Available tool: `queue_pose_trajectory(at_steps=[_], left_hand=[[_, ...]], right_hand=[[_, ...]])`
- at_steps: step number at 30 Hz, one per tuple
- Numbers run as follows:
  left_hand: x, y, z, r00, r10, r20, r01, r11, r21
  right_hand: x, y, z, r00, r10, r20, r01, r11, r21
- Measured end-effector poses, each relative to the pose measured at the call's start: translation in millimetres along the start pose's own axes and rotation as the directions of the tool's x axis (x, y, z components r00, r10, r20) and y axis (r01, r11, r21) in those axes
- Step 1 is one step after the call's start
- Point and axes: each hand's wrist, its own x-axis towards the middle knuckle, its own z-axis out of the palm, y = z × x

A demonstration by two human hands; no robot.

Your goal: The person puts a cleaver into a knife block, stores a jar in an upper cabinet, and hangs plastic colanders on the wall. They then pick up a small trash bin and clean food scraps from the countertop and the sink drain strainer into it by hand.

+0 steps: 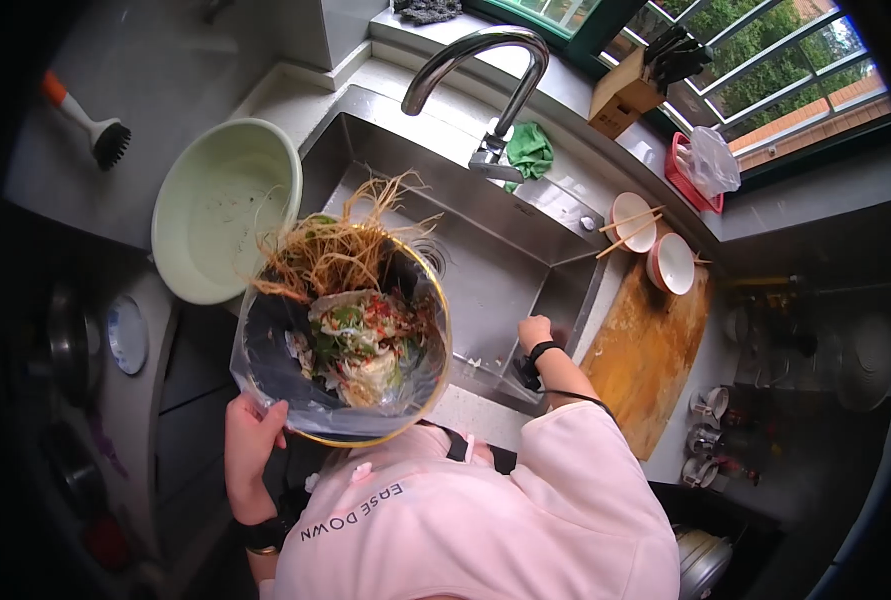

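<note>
A round bin with a gold rim and a clear plastic liner is held over the near left part of the sink. My left hand grips its rim and liner at the lower left. Inside lie food scraps with red and green bits, and a tangle of stringy roots sticks out over the far edge. My right hand is closed over the right part of the steel sink; whether its fingers hold anything is hidden.
A pale green basin stands left of the sink, under a brush. The faucet arches over the sink's back. At right are a cutting board, bowls with chopsticks, and a knife block. A green cloth lies behind.
</note>
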Motion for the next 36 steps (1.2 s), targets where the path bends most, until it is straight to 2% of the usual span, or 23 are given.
queue_pose_trajectory(at_steps=[3,6,8,9,12,15,18,19,22,25,28,31,32,33,36], left_hand=[[0,-5,-4,0.998,-0.025,-0.060,0.026,1.000,0.018],[-1,-4,-1,0.994,-0.048,-0.095,0.052,0.998,0.040],[-2,-6,-3,0.992,-0.050,-0.119,0.055,0.998,0.042],[-2,-8,-4,0.990,-0.053,-0.129,0.060,0.997,0.046],[-4,-4,0,0.989,-0.043,-0.143,0.050,0.998,0.049],[-6,-5,1,0.982,-0.047,-0.184,0.056,0.997,0.045],[-8,-1,4,0.978,-0.055,-0.201,0.069,0.996,0.064],[-9,-2,4,0.976,-0.060,-0.210,0.076,0.995,0.066],[-9,-4,5,0.969,-0.070,-0.236,0.085,0.995,0.050],[-11,-3,10,0.960,-0.070,-0.272,0.077,0.997,0.017],[-11,-2,13,0.958,-0.068,-0.277,0.075,0.997,0.014],[-11,-2,10,0.967,-0.072,-0.243,0.083,0.996,0.038],[-11,-2,11,0.967,-0.072,-0.246,0.084,0.996,0.041],[-12,-1,12,0.966,-0.072,-0.249,0.086,0.995,0.045],[-12,0,16,0.960,-0.061,-0.273,0.068,0.998,0.017]], right_hand=[[26,-11,19,0.983,-0.013,0.182,0.024,0.998,-0.056],[24,-18,1,0.968,0.026,0.251,-0.022,1.000,-0.020],[25,-16,8,0.983,-0.181,0.025,0.177,0.979,0.101],[29,-21,7,0.978,-0.199,0.054,0.181,0.954,0.237],[48,-46,19,0.931,-0.274,0.242,0.156,0.896,0.415],[59,-74,66,0.962,-0.263,0.081,0.207,0.886,0.414],[36,-72,41,0.857,-0.500,0.126,0.390,0.789,0.475],[36,-74,46,0.835,-0.541,0.098,0.425,0.748,0.509],[40,-78,48,0.794,-0.553,0.251,0.317,0.730,0.605],[33,-78,38,0.793,-0.550,0.262,0.244,0.681,0.690],[36,-83,24,0.779,-0.565,0.271,0.246,0.673,0.697],[79,-97,24,0.910,-0.414,-0.032,0.309,0.624,0.718],[84,-97,7,0.940,-0.300,-0.162,0.314,0.581,0.751],[87,-97,-10,0.945,-0.169,-0.281,0.327,0.534,0.780],[100,-111,-38,0.906,-0.034,-0.422,0.365,0.567,0.738]])
